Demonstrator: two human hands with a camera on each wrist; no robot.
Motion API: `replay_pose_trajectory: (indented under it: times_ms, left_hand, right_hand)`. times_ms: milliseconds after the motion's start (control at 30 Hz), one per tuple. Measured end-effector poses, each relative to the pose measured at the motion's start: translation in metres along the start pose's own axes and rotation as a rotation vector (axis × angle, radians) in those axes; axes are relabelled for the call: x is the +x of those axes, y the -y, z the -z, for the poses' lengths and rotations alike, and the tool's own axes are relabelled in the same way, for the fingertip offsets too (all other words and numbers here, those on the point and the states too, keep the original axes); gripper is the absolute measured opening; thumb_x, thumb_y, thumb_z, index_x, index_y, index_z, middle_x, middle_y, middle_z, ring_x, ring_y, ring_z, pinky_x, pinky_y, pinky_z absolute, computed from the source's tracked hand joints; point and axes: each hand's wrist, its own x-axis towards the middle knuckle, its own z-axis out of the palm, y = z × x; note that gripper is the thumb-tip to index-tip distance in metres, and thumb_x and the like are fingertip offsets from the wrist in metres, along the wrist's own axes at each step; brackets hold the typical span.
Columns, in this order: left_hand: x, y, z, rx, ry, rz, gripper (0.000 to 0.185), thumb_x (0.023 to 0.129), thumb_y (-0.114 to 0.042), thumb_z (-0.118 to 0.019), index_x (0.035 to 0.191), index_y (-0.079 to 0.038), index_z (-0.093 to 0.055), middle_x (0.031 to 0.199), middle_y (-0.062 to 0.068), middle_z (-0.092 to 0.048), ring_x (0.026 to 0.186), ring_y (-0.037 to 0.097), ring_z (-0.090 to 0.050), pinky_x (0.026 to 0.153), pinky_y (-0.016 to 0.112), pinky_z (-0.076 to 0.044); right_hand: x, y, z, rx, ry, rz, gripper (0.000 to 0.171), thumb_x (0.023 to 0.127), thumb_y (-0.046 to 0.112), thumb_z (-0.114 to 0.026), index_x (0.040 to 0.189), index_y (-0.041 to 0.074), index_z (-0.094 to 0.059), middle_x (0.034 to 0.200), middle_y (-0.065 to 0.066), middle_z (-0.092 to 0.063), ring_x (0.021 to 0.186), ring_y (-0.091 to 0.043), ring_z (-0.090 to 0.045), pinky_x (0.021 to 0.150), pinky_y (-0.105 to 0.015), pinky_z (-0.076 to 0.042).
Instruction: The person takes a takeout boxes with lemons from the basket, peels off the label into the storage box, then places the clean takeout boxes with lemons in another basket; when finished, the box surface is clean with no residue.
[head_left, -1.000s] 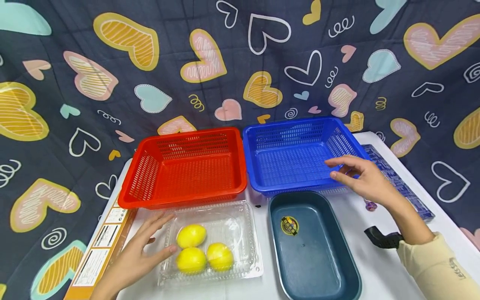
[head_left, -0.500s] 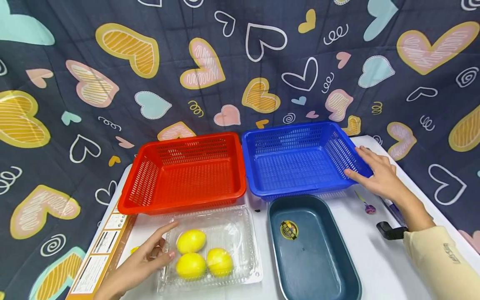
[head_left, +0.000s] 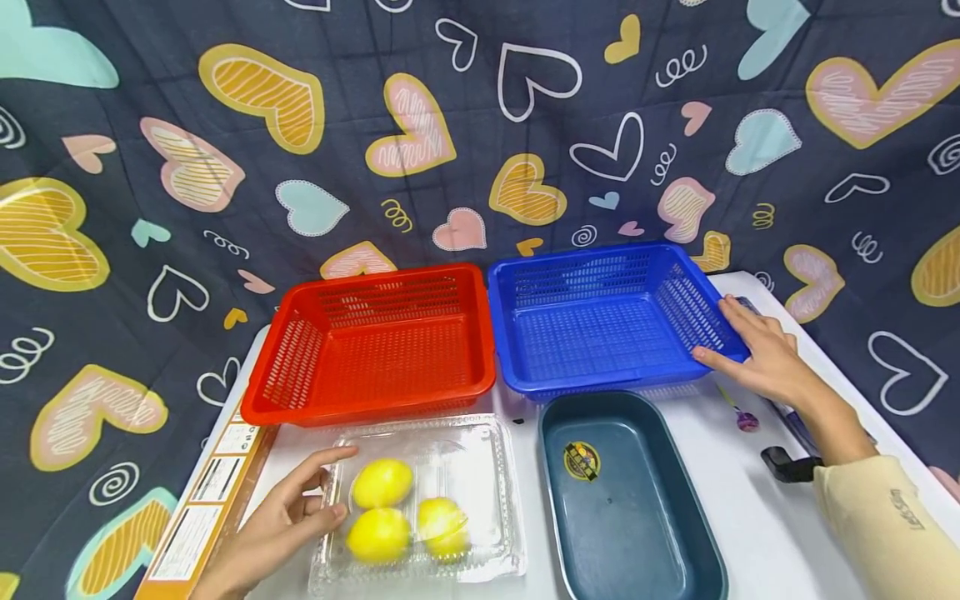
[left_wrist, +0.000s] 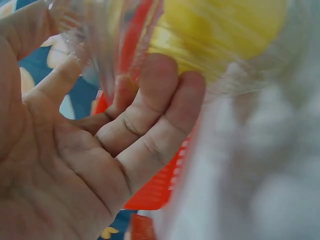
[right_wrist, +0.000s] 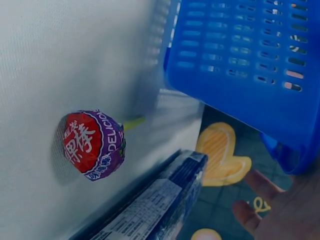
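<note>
A clear plastic box (head_left: 480, 450) with three yellow lemons (head_left: 382, 483) lies at the front left in the head view. My left hand (head_left: 281, 521) grips its left edge. In the left wrist view, fingertips (left_wrist: 159, 75) press against the clear plastic, close by a lemon (left_wrist: 220, 30). My right hand (head_left: 772, 362) holds the front right corner of the blue basket (head_left: 592, 385), thumb over the rim and fingers along the outside. From the right wrist, two loosely bent fingers (right_wrist: 260, 187) show below the basket's rim; the rest of that hand is mostly hidden.
A red basket (head_left: 367, 408) stands beside the blue one. In front is a dark teal tray (head_left: 618, 533). A wrapped lollipop (right_wrist: 95, 145) and a long blue-and-white package (right_wrist: 150, 205) lie right. An orange-and-white box (head_left: 195, 517) lines the left edge, and patterned cloth hangs behind.
My right hand has moved from above the blue basket to its right rim. My left hand has closed on the clear box's edge, and the lemons have shifted slightly inside.
</note>
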Motion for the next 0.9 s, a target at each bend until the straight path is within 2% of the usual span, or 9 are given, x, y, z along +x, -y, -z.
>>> replay_pose_trajectory:
  times_ms: [167,267,300,400,500,567,733,833,900]
  left_hand:
    - [-0.012,-0.012,0.014,0.005,0.011,0.008,0.064,0.097,-0.013,-0.067,0.154,-0.021,-0.04,0.126,0.018,-0.043,0.081,0.023,-0.071,0.074,0.027,-0.06]
    - [-0.016,-0.027,0.024,-0.02,0.006,0.035,0.063,0.098,-0.015,-0.065,0.154,-0.025,-0.039,0.138,0.009,-0.041,0.092,0.024,-0.07,0.079,0.031,-0.063]
    - [-0.016,-0.033,0.028,-0.023,0.004,0.01,0.063,0.098,-0.013,-0.065,0.154,-0.025,-0.039,0.141,0.004,-0.043,0.094,0.025,-0.07,0.079,0.033,-0.063]
    - [-0.009,-0.053,0.035,-0.001,0.015,-0.188,0.065,0.097,-0.003,-0.063,0.155,-0.017,-0.038,0.14,-0.003,-0.048,0.09,0.027,-0.068,0.073,0.036,-0.064]
    - [0.011,-0.079,0.036,0.032,0.024,-0.381,0.066,0.095,0.006,-0.061,0.155,-0.01,-0.039,0.139,-0.002,-0.052,0.082,0.028,-0.07,0.067,0.039,-0.064]
    - [0.028,-0.096,0.032,0.064,0.005,-0.428,0.067,0.094,0.003,-0.064,0.154,-0.014,-0.042,0.141,-0.001,-0.051,0.088,0.026,-0.068,0.069,0.037,-0.064]
    - [0.074,-0.132,0.015,0.119,-0.04,-0.426,0.064,0.093,-0.009,-0.071,0.151,-0.026,-0.048,0.139,0.004,-0.052,0.097,0.026,-0.064,0.073,0.034,-0.064]
    - [0.1,-0.147,0.004,0.104,-0.029,-0.405,0.063,0.094,-0.013,-0.072,0.15,-0.03,-0.049,0.14,0.004,-0.051,0.085,0.03,-0.069,0.074,0.035,-0.063]
    - [0.116,-0.157,-0.003,0.091,-0.027,-0.39,0.063,0.093,-0.015,-0.073,0.149,-0.033,-0.05,0.145,0.0,-0.05,0.087,0.031,-0.069,0.077,0.036,-0.063]
  right_hand:
    - [0.0,-0.001,0.001,0.011,0.015,-0.004,0.099,0.093,0.054,-0.064,0.164,0.008,-0.011,0.171,-0.02,-0.008,0.138,-0.061,-0.023,0.098,-0.077,-0.017]
    - [0.002,-0.001,0.001,0.019,0.029,-0.011,0.1,0.094,0.054,-0.063,0.164,0.009,-0.009,0.171,-0.02,-0.007,0.14,-0.063,-0.021,0.099,-0.081,-0.014]
    - [0.002,-0.001,0.001,0.022,0.033,-0.013,0.1,0.094,0.054,-0.063,0.164,0.009,-0.009,0.171,-0.02,-0.006,0.14,-0.064,-0.021,0.1,-0.082,-0.014]
    - [0.003,-0.001,0.001,0.026,0.037,-0.014,0.099,0.094,0.054,-0.063,0.164,0.008,-0.01,0.171,-0.02,-0.006,0.14,-0.065,-0.021,0.1,-0.083,-0.013]
    - [0.001,-0.003,0.002,0.027,0.029,-0.013,0.099,0.094,0.053,-0.064,0.164,0.007,-0.011,0.171,-0.019,-0.008,0.141,-0.066,-0.02,0.1,-0.084,-0.013]
    - [0.0,-0.005,0.002,0.033,0.022,-0.015,0.098,0.094,0.053,-0.064,0.163,0.007,-0.012,0.171,-0.019,-0.008,0.141,-0.067,-0.02,0.1,-0.085,-0.013]
    - [-0.002,-0.006,0.0,0.053,0.01,-0.034,0.098,0.094,0.054,-0.063,0.164,0.008,-0.012,0.171,-0.02,-0.009,0.142,-0.069,-0.017,0.101,-0.088,-0.01]
    - [0.0,-0.003,-0.003,0.06,-0.005,-0.037,0.097,0.095,0.055,-0.062,0.164,0.008,-0.013,0.171,-0.02,-0.01,0.144,-0.067,-0.015,0.104,-0.086,-0.011]
    - [0.002,-0.001,-0.005,0.066,-0.019,-0.035,0.096,0.095,0.055,-0.061,0.163,0.007,-0.014,0.171,-0.02,-0.011,0.146,-0.065,-0.015,0.106,-0.085,-0.011]
